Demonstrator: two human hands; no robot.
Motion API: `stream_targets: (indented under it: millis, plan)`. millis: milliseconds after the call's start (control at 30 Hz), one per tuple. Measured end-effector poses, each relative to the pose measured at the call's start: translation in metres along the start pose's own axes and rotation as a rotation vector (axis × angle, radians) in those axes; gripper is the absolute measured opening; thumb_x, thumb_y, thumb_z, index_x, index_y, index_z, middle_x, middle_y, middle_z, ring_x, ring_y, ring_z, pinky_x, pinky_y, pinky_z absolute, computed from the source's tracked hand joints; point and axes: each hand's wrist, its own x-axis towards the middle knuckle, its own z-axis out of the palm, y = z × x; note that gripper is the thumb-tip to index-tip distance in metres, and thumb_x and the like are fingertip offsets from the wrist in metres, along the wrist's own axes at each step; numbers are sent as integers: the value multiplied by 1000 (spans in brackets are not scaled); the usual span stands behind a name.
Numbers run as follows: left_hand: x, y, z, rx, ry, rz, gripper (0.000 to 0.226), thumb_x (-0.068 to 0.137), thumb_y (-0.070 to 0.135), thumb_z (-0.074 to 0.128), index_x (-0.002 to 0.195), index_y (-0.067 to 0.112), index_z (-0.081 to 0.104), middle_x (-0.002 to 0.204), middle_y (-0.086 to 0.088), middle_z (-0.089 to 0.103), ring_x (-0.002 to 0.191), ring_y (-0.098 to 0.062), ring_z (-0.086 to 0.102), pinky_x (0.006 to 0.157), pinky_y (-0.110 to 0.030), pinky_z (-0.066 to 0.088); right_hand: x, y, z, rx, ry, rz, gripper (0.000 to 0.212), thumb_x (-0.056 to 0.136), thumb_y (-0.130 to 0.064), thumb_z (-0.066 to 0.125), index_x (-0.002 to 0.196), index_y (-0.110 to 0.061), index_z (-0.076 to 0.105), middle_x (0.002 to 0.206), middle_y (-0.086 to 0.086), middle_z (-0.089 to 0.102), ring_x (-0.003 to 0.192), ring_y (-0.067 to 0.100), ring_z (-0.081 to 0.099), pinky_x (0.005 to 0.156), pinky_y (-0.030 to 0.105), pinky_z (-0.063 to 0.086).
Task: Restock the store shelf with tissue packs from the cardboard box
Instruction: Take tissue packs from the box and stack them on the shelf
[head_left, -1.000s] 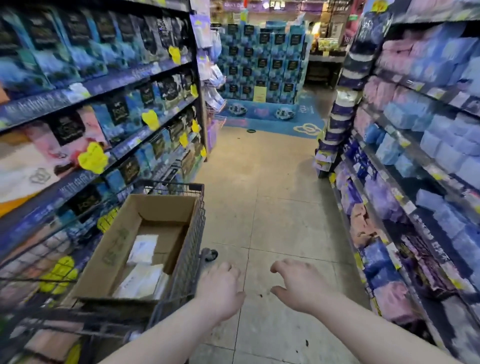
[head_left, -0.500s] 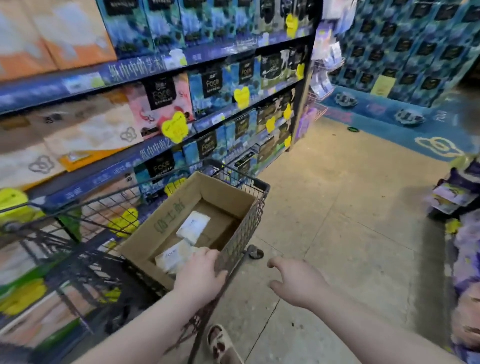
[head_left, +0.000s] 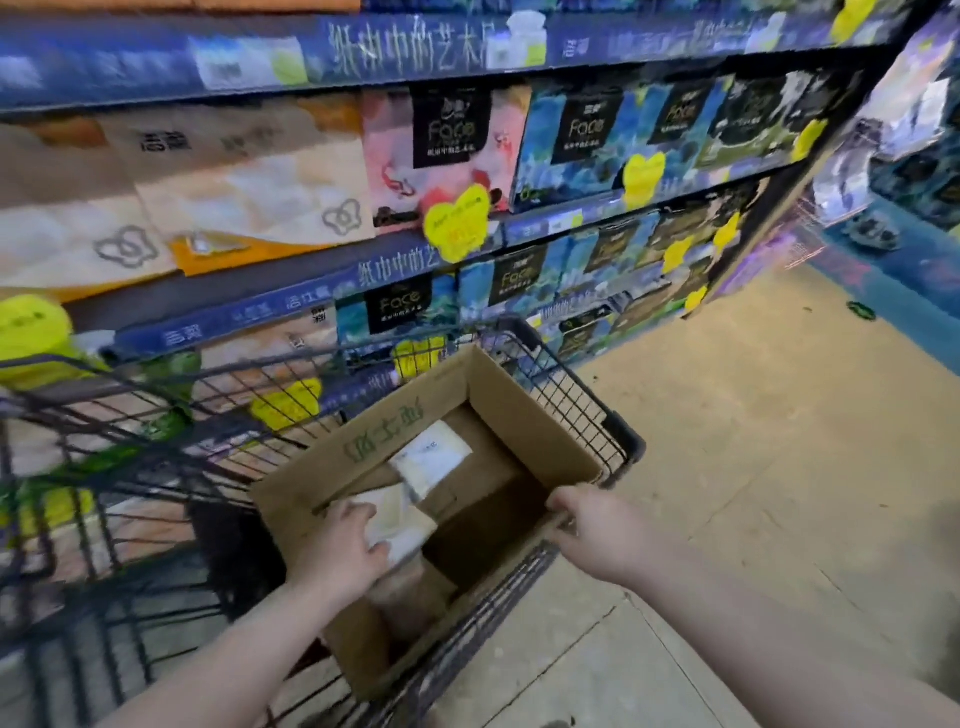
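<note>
An open cardboard box (head_left: 524, 400) sits in a black wire shopping cart (head_left: 602, 415). Two pale tissue packs lie in the box: the far tissue pack (head_left: 434, 457) flat on the bottom, the near tissue pack (head_left: 408, 522) closer to me. My left hand (head_left: 337, 548) reaches into the box and holds the near pack, fingers on top and thumb at its edge. My right hand (head_left: 592, 527) grips the box's right rim, fingers curled over the edge. The store shelf (head_left: 249, 325) runs along the left, just behind the cart.
The shelf tiers hold beige tissue bundles (head_left: 234, 197) on the left and pink and blue "Face" packs (head_left: 571, 150) to the right, with yellow heart price tags (head_left: 457, 221) on the rails. Tan tiled floor (head_left: 779, 467) spreads to the right of the cart.
My view turned left and down toward the cart. My left hand went from the cart's rim into the box onto a pack. My right hand moved from mid-air to the box's rim.
</note>
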Motion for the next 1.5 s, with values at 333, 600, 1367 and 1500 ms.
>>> stream_targets:
  millis: [333,600,1367,1500]
  plan:
    - [28,-25,22,39,-73,-229,50,93,38,47,140,26,36,144,0,36,128,-24,43,99,-33,43,145,-36,33,-131,-291,-173,43,92,-41,51,131,-22,49,128,6,56,119,24,53,98,36,46]
    - [81,-37,84,-117,-68,-374,42,90,40,46,129,24,46,128,0,48,119,-20,46,96,-33,44,244,-42,98,-109,-520,-249,43,92,-39,51,131,-21,50,134,5,52,122,25,50,102,36,43]
    - [179,-79,187,-432,70,-535,63,92,29,54,148,21,24,156,-1,14,143,-21,19,115,-34,27,349,-78,256,520,-397,81,29,83,-32,70,94,-11,54,88,4,62,94,27,61,72,25,41]
    - [174,-76,188,-491,39,-573,66,93,28,54,149,19,21,157,-1,12,143,-21,21,115,-32,26,345,-63,234,535,-277,45,26,85,-24,67,82,-14,43,69,-7,43,79,20,49,68,24,34]
